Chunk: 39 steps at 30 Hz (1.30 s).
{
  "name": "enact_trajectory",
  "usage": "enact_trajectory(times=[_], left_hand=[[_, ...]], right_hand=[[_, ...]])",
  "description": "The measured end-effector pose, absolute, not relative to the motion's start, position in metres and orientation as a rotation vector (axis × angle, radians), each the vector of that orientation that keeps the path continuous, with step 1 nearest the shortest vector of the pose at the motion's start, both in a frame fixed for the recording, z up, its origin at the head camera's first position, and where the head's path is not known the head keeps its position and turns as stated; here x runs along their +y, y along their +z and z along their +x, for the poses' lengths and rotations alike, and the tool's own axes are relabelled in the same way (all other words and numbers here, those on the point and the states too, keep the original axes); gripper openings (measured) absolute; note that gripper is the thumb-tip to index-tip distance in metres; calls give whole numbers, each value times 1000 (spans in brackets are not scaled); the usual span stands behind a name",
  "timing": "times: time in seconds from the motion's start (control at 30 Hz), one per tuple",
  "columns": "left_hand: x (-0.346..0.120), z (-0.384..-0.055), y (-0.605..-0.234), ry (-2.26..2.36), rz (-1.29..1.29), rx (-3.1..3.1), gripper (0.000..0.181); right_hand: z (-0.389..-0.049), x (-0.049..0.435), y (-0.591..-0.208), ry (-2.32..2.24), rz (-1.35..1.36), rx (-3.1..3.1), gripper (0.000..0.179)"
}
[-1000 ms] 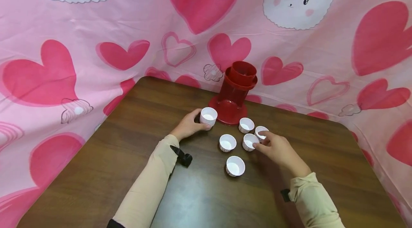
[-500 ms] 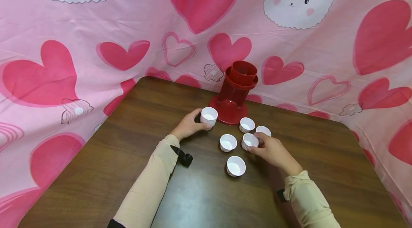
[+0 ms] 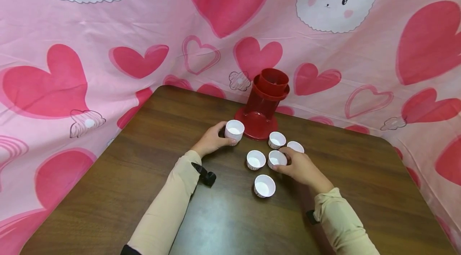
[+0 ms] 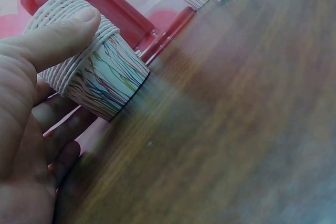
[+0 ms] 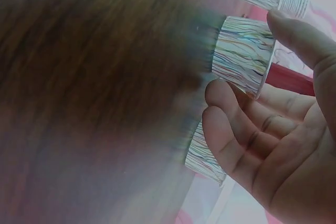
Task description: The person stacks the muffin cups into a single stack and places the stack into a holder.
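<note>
My left hand grips a stack of nested white paper cups, thumb across the ridged rims. Colored wavy lines run down the lowest cup's side in the left wrist view. The stack stands upright on the table, just left of a red stand's round base. My right hand holds a single paper cup between thumb and fingers, the thumb at its rim in the right wrist view. That cup sits right beside another paper cup on its left.
More loose paper cups stand upright nearby: one behind, one partly hidden behind the right hand, one in front. The red stand with its tube rises at the back of the wooden table, before a pink heart-patterned cloth.
My right hand has closed in on the middle cup and shifted it slightly left, toward the neighboring cup. The left hand keeps its hold on the stack in place.
</note>
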<state>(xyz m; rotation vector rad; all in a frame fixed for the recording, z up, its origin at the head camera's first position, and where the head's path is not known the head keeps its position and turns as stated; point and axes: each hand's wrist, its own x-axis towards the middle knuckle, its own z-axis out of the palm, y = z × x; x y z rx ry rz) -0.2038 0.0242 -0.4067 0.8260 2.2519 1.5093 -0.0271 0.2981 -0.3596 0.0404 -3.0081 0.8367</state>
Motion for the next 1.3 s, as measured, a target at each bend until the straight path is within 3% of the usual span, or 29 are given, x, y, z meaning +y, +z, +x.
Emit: enact_trajectory(times=[1.3], left_hand=[[25,-205,-407,1528,859,2259,71]], right_hand=[[-80,257,-320,971,72,-2912,64]])
